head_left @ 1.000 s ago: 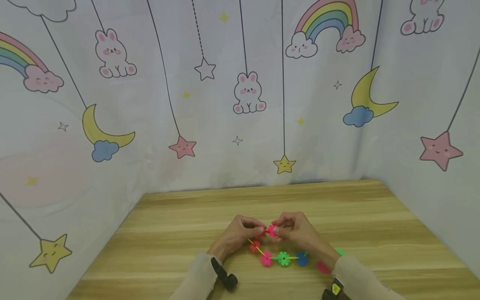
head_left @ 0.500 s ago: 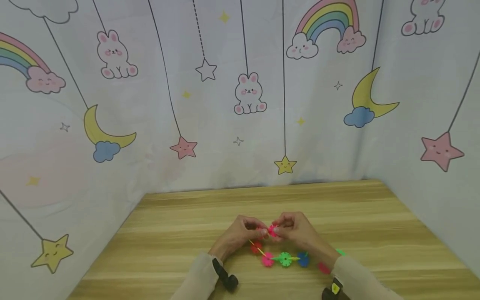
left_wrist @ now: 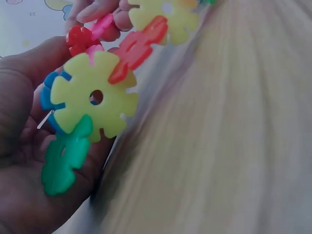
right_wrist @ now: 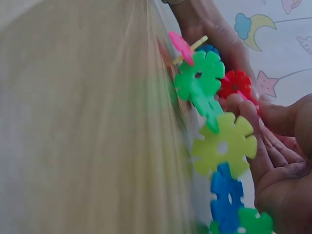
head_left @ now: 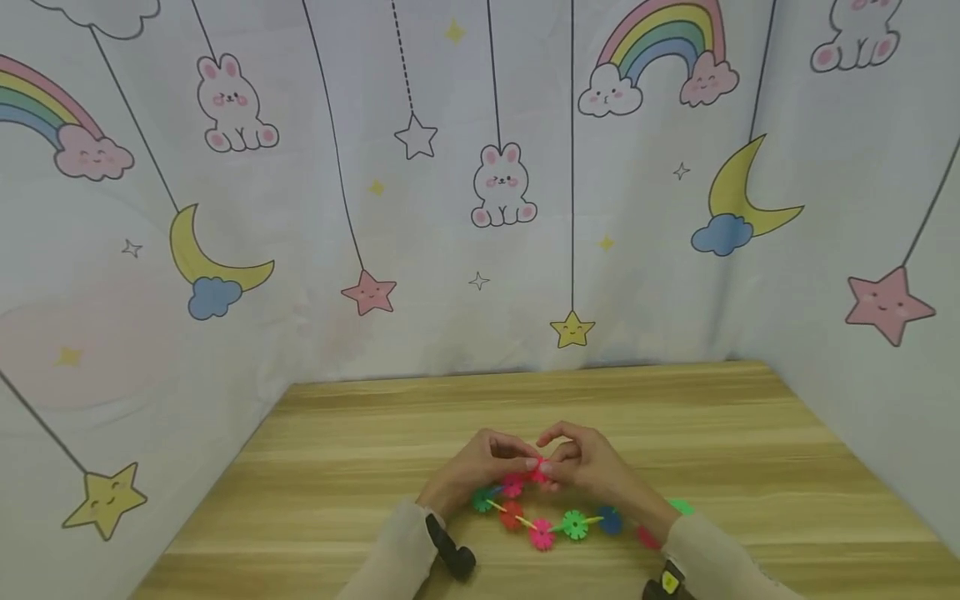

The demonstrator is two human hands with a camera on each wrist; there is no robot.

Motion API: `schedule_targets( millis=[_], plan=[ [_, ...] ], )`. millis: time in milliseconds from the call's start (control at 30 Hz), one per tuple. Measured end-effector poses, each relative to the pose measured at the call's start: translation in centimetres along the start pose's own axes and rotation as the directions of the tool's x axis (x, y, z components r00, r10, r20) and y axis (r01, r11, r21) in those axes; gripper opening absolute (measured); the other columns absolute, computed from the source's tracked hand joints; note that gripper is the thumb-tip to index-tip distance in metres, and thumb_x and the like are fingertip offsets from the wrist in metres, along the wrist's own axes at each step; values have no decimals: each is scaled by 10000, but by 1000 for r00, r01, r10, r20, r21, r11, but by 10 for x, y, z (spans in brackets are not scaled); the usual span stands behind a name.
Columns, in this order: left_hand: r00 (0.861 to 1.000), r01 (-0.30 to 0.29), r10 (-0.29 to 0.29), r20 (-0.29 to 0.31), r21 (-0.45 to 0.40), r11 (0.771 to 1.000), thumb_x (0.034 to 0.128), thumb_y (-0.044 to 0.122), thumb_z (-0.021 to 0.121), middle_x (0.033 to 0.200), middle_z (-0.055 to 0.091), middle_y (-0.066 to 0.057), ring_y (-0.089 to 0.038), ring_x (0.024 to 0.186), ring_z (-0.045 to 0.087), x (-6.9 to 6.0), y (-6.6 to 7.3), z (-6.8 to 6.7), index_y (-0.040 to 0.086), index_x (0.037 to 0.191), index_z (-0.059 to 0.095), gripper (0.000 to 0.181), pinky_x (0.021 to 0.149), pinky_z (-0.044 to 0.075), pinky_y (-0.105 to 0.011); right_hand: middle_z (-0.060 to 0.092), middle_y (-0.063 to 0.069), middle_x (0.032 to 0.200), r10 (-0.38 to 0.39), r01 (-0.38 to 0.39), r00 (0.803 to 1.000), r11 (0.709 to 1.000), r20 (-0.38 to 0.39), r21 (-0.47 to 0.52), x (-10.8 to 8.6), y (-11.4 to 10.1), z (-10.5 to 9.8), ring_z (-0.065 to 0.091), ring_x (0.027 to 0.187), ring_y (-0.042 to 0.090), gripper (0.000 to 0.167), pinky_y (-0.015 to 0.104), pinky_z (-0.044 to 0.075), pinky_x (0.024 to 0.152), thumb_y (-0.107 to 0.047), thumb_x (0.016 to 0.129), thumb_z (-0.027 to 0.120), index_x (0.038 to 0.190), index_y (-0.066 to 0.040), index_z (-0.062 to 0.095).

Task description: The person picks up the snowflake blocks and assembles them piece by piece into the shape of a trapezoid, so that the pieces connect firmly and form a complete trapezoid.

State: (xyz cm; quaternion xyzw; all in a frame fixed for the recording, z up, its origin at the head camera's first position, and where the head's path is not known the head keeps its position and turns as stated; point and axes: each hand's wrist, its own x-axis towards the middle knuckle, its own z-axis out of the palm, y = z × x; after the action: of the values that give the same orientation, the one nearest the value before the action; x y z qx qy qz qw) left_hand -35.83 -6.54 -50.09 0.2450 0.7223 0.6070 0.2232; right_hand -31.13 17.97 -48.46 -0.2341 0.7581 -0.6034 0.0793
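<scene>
Flower-shaped plastic discs with notched edges are slotted edge to edge into a chain that hangs below both hands. My left hand point(head_left: 476, 467) pinches the chain near its end, by a red disc point(left_wrist: 80, 40). Close against it, my right hand point(head_left: 596, 467) pinches a pink disc point(head_left: 541, 469) between thumb and fingers, its index finger raised. Lower links include a green disc point(head_left: 575, 524), a blue disc point(head_left: 611, 520) and an orange-red disc point(head_left: 512, 514). A yellow disc point(left_wrist: 78, 87) hangs before the left palm, and another yellow disc point(right_wrist: 234, 134) by the right fingers. Fingers partly hide the pinched discs.
A wood-grain table point(head_left: 360, 433) lies under the hands. White fabric point(head_left: 435, 233) printed with rabbits, stars and moons rises behind it and on both sides. The right forearm partly covers a pink disc point(head_left: 649, 536) and a green disc point(head_left: 681, 506).
Hands have drawn slightly closer together. The right index finger has lifted off the pink disc. The chain's left part has swung lower, and a teal disc and a pink disc now show below the left hand.
</scene>
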Motion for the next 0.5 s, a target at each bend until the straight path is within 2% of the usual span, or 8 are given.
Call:
schedule_targets(
  millis=[100,233,400,500],
  plan=[
    [1000,1,-1,-21,9,1000,1000,188,769,1027,812,86,-53,928,688,0,-3,-1,-20,1189,794,282,830,564,-222,794,245,1012,-20,19,999,999,-32,-47,-1,1,-7,812,833,247,344,351,665,781,-81,1051,678,1325,102,577],
    [999,18,-18,-30,16,1000,1006,191,768,1047,830,57,-56,921,701,0,-7,-4,-4,1201,800,278,838,571,-227,757,319,1098,-33,27,995,998,-94,-61,-9,2,-27,813,914,209,367,377,666,840,-139,1077,660,1317,125,576],
    [999,29,-28,-28,25,999,1004,224,777,1053,831,55,-58,936,699,0,-7,-8,43,1195,817,267,849,570,-231,742,345,1135,-27,13,987,996,-160,-86,-27,1,-59,792,929,131,377,327,655,851,-166,1083,655,1295,138,591],
    [1000,28,-28,-14,29,999,1005,239,778,1081,836,32,-67,956,707,0,-7,-9,50,1202,816,276,864,574,-233,746,314,1140,-52,27,985,989,-167,-147,-41,6,-75,786,944,123,329,305,650,842,-144,1078,659,1259,127,624]
  ],
)
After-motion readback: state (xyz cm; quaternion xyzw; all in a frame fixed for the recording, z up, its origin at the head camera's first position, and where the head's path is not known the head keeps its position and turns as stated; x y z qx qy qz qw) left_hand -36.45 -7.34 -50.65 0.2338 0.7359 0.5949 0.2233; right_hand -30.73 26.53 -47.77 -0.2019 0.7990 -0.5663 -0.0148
